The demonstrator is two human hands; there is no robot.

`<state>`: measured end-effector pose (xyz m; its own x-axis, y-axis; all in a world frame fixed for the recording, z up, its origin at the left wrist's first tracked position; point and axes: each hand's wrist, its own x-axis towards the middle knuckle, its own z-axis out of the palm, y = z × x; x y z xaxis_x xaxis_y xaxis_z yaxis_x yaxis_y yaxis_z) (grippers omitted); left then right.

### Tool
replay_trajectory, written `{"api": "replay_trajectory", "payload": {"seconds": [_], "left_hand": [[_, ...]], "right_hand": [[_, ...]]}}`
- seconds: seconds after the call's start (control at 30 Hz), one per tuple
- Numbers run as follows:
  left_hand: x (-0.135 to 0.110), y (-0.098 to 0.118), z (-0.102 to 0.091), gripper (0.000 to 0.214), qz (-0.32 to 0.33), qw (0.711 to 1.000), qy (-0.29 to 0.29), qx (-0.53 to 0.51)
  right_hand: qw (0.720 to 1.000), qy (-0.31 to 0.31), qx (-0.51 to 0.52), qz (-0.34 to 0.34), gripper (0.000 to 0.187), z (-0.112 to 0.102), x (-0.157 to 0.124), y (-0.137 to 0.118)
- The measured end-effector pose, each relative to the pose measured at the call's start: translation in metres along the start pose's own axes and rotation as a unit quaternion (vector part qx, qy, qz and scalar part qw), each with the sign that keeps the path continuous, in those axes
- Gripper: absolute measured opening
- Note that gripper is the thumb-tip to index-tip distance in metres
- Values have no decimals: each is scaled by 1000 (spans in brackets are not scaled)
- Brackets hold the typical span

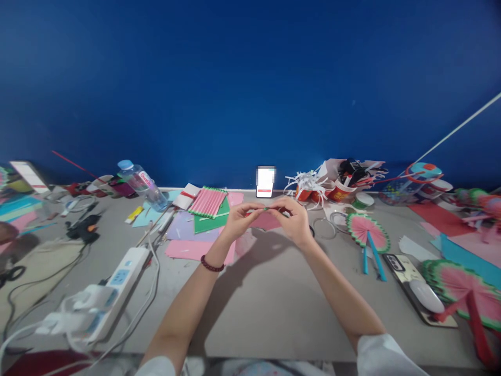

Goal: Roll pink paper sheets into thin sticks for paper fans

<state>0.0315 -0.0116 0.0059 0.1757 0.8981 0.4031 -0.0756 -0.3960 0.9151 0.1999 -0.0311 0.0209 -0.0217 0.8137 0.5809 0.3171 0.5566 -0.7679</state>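
Observation:
Both my hands are raised over the middle of the grey table [266, 292]. My left hand [239, 222] and my right hand [294, 222] pinch the two ends of a narrow folded strip of pink paper with a green edge [266, 209], held level between the fingertips. A dark red bead bracelet [212, 265] sits on my left wrist. Under the hands lie pink paper sheets [188, 249] and a pleated pink and green piece [207, 201].
A white power strip [117, 284] with cables lies at the left, a black glue gun [83, 228] beyond it. A water bottle [141, 184], a phone [265, 183] and red cups [336, 190] stand at the back. Finished watermelon fans [368, 232] lie right, more [462, 284] nearer.

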Motion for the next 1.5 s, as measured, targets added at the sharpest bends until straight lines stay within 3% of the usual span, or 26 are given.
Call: {"api": "replay_trajectory", "payload": {"seconds": [0.2,0.4,0.6,0.77,1.1,1.5], "left_hand": [[1,3,-1,24,17,996,-16,80],[2,-1,-4,22,69,983,-21,167],[1,3,-5,19,123,965,-25,231],[0,7,-3,17,158,948,-66,268],[2,14,-5,24,41,966,-122,222],[2,16,-6,28,62,957,-123,254]], "right_hand": [[998,13,35,48,5,0,1,5],[992,-54,49,105,17,-4,4,9],[988,-90,53,110,34,-7,6,7],[991,-84,39,97,18,-6,6,10],[998,-60,-19,26,11,-10,8,11],[997,-70,-17,37,14,-11,8,12]]}}
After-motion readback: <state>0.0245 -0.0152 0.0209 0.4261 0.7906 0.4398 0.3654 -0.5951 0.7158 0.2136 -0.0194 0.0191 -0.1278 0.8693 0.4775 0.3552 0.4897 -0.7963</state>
